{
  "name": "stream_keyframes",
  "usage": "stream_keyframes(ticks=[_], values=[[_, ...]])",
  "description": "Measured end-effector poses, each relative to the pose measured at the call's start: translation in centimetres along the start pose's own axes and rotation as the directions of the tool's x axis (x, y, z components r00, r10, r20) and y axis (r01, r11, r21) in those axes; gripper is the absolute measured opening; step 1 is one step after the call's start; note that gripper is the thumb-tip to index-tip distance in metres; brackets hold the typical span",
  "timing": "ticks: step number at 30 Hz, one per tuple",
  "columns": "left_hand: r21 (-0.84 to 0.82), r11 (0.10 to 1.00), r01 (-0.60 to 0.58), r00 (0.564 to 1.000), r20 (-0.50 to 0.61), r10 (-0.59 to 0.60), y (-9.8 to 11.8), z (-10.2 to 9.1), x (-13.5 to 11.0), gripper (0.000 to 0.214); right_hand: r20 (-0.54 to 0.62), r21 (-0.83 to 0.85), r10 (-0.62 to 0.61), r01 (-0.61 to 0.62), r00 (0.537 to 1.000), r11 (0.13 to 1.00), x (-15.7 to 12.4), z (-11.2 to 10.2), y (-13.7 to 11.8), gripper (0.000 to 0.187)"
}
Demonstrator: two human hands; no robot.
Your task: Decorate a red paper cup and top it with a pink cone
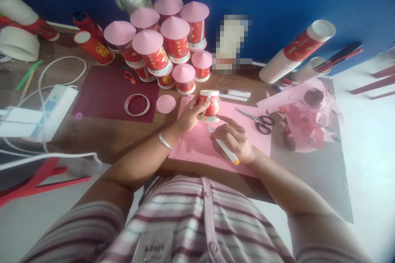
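Note:
My left hand (189, 116) grips a small red paper cup (210, 106) that stands upside down on a sheet of pink paper (200, 144). My right hand (233, 139) is closed around a white pen (222, 147), with its tip at the cup's rim on the paper. A silver bangle (165, 141) circles my left wrist. A cut pink paper disc (166, 103) lies just left of the sheet.
Several red cups with pink cone lids (168, 43) are stacked behind. Scissors (257, 120), a tape roll (137, 104), a glue stick (238, 93), pink paper scraps (305, 117), a dark red mat (108, 92), cup stacks (298, 49) and a power strip (49, 111) surround the sheet.

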State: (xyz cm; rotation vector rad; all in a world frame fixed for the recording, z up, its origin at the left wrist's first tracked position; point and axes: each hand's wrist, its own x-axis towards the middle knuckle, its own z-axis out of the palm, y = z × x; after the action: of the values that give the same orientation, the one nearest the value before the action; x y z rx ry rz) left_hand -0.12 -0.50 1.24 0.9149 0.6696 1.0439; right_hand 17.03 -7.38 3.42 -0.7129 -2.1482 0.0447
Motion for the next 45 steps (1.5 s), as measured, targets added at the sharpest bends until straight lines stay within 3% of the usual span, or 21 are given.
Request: stream_keyframes(ticks=[8, 15, 24, 33, 45], values=[[0.035, 0.994, 0.100, 0.995, -0.019, -0.099, 0.17, -0.06, -0.17, 0.039, 0.008, 0.018, -0.067, 0.067, 0.998, 0.998, 0.36, 0.01, -0.22, 0.019], [-0.062, 0.998, 0.027, 1.000, -0.008, -0.028, 0.44, 0.20, 0.17, 0.027, -0.117, -0.083, -0.056, 0.046, 0.992, 0.995, 0.12, -0.32, 0.25, 0.022], [-0.062, 0.997, 0.045, 0.998, 0.046, -0.042, 0.81, 0.38, 0.04, 0.024, -0.072, -0.132, 0.005, -0.015, 0.997, 0.991, -0.29, -0.37, 0.44, 0.021], [-0.043, 0.997, 0.060, 0.998, 0.024, -0.059, 0.64, 0.25, -0.07, 0.022, -0.052, -0.127, 0.008, -0.014, 0.999, 0.992, -0.23, -0.31, 0.40, 0.023], [-0.012, 0.998, 0.069, 0.995, 0.076, -0.068, 0.09, -0.40, 0.14, 0.029, -0.025, -0.133, 0.013, -0.016, 1.000, 0.991, -0.20, -0.49, 0.43, 0.021]])
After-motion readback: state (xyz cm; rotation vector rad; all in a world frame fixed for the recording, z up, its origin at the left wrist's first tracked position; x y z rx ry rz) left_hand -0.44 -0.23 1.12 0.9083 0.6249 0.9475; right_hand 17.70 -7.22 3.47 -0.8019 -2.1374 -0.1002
